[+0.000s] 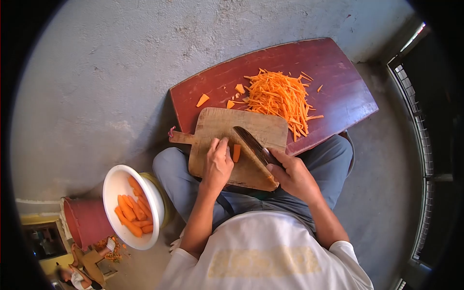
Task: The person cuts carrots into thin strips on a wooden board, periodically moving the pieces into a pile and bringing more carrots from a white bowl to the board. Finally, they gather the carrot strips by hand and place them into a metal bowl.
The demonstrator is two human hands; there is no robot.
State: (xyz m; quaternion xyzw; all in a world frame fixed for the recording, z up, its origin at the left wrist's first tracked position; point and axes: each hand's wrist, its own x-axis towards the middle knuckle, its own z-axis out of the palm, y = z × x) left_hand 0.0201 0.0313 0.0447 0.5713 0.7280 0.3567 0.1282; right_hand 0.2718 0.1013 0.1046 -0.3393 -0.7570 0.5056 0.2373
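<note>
My right hand [294, 175] is closed around the dark handle of a knife [249, 139]. The blade slants up and left over a worn wooden cutting board [212, 124], which rests across my lap and the table edge. At the left of the board, my left hand [218, 163] has its fingers bent downward and slightly apart. Just right of its fingertips lies a short carrot piece [236, 152]; whether they touch is hard to tell. Beyond the board, a heap of carrot strips [278, 96] sits on the red table [333, 72].
Several carrot offcuts [203, 100] lie left of the heap. A white bowl [157, 203] of peeled carrots [129, 212] stands at my left, near a red bucket [87, 220]. Another person [79, 278] is at the lower left. A plastered wall [121, 72] rises behind the table.
</note>
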